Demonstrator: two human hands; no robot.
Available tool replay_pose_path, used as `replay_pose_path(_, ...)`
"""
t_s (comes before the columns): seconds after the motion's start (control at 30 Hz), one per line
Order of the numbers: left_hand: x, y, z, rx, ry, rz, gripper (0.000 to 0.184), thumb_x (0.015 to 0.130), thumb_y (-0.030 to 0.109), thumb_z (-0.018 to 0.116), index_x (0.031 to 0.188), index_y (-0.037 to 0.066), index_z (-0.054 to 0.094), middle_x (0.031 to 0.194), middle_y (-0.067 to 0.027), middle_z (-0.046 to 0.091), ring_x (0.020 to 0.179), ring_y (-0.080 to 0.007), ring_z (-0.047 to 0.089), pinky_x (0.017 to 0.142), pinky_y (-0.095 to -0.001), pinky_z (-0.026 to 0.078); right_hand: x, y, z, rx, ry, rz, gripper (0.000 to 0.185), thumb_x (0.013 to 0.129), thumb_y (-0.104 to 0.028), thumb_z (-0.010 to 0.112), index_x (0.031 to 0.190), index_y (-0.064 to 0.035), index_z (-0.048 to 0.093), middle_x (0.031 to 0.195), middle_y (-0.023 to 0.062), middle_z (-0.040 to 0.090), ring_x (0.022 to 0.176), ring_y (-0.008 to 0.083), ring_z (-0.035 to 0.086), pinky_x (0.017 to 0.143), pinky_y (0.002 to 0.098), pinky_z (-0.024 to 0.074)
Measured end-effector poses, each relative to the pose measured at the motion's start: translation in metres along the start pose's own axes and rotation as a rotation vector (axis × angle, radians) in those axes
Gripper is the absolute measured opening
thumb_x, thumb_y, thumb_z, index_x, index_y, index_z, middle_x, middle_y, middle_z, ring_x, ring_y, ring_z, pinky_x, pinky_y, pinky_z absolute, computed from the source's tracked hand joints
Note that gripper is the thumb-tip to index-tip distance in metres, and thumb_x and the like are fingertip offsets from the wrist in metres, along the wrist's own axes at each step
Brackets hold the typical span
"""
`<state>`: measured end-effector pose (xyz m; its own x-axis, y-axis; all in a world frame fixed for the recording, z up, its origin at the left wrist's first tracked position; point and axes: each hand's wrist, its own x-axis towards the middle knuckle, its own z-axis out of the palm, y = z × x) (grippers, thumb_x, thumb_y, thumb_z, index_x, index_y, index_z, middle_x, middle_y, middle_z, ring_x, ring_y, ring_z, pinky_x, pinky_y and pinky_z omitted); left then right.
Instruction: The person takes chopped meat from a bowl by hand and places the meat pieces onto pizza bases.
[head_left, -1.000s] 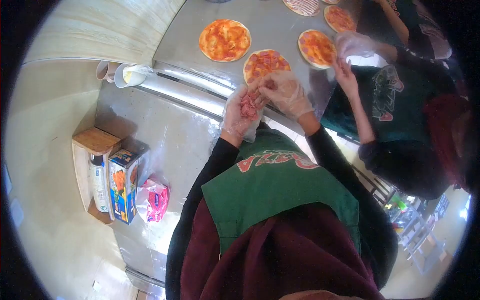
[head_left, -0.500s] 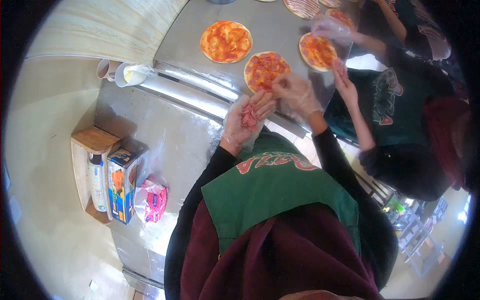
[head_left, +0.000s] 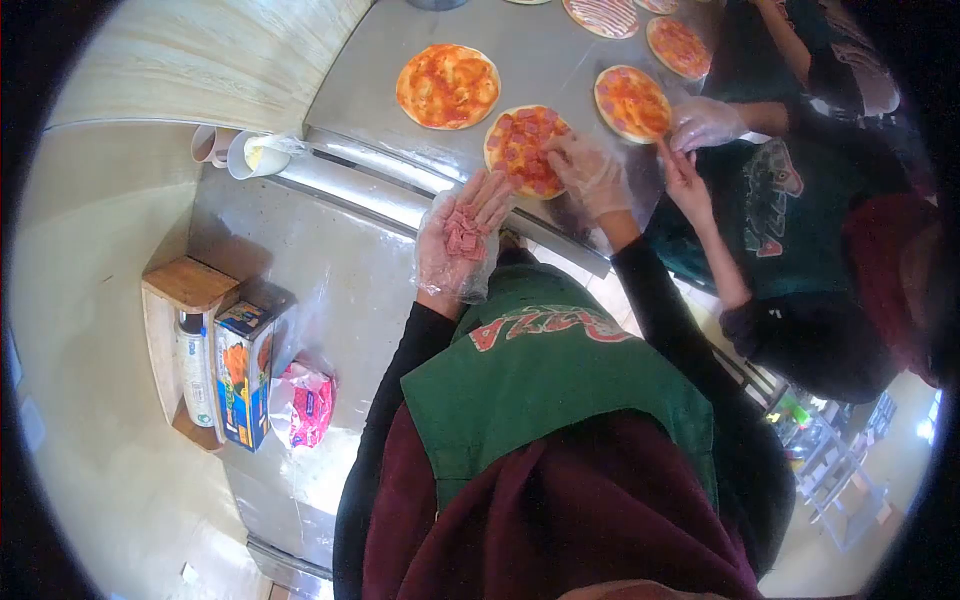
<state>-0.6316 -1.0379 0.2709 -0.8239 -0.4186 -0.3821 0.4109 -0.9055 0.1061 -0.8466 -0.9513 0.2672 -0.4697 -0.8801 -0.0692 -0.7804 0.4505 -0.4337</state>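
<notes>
My left hand, in a clear plastic glove, is palm up with fingers stretched out, holding a small heap of diced ham. It is just in front of the steel counter's edge. My right hand, also gloved, reaches over the near pizza, its bent fingertips at the right side of the topping. Whatever is between those fingertips is too small to make out. Red sauce and scattered ham pieces cover the near pizza. Behind it to the left lies a pizza base with only red sauce.
At right, a co-worker's gloved hand and bare hand are beside another ham-topped pizza. More pizzas lie farther back. On the left are a white cup, a blue box and a pink packet.
My left hand has moved left and away from my right hand, showing the ham more fully. My right hand has shifted up over the near pizza. The co-worker's gloved hand has come nearer.
</notes>
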Motion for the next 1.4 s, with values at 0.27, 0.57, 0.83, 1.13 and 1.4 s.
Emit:
replay_pose_path(0.27,0.005,-0.003,-0.007,-0.057,-0.034,0.002,0.053,0.098,0.026,0.030,0.142,-0.004,0.026,0.146,-0.0235,0.029,0.136,-0.0354,0.030,0.112,-0.0434,0.026,0.001,0.002,0.002,-0.067,0.044,-0.063,0.016,0.084,-0.019,0.054,0.095,-0.0154,0.065,0.094,0.0114,0.061,0.092,0.0317,0.059,0.081,0.0435,0.0479)
replay_pose_path(0.57,0.018,-0.007,0.014,-0.089,-0.097,0.172,0.055,0.097,0.024,0.031,0.145,-0.001,0.017,0.149,-0.0239,0.022,0.137,-0.0365,0.026,0.115,-0.0467,0.021,-0.005,-0.045,-0.043,0.749,-0.046,0.003,0.019,0.085,-0.020,0.059,0.098,-0.0081,0.066,0.090,0.0106,0.063,0.079,0.0262,0.062,0.074,0.0355,0.0490)
replay_pose_path(0.83,0.026,-0.012,0.023,-0.094,-0.178,0.296,0.057,0.096,0.024,0.039,0.146,0.004,0.021,0.150,-0.0202,0.023,0.138,-0.0324,0.026,0.113,-0.0418,0.025,-0.014,-0.094,-0.033,0.473,0.049,-0.506,0.024,0.080,-0.021,0.065,0.101,-0.0089,0.063,0.090,0.0123,0.061,0.084,0.0300,0.060,0.078,0.0374,0.0483)
replay_pose_path(1.13,0.008,-0.001,-0.005,-0.081,-0.089,0.363,0.056,0.094,0.023,0.037,0.146,0.007,0.022,0.150,-0.0229,0.019,0.140,-0.0359,0.018,0.116,-0.0454,0.014,-0.024,-0.112,0.004,0.435,0.014,-0.442,0.014,0.083,-0.020,0.061,0.093,-0.0101,0.061,0.088,0.0111,0.060,0.083,0.0316,0.060,0.068,0.0385,0.0496)
replay_pose_path(1.4,-0.011,0.036,-0.009,-0.081,-0.111,0.385,0.055,0.095,0.020,0.038,0.146,0.006,0.023,0.151,-0.0220,0.019,0.141,-0.0342,0.017,0.116,-0.0475,0.015,-0.022,-0.131,-0.009,0.386,0.134,-0.431,0.016,0.082,-0.013,0.059,0.097,-0.0088,0.064,0.091,0.0111,0.060,0.085,0.0298,0.059,0.075,0.0401,0.0473)
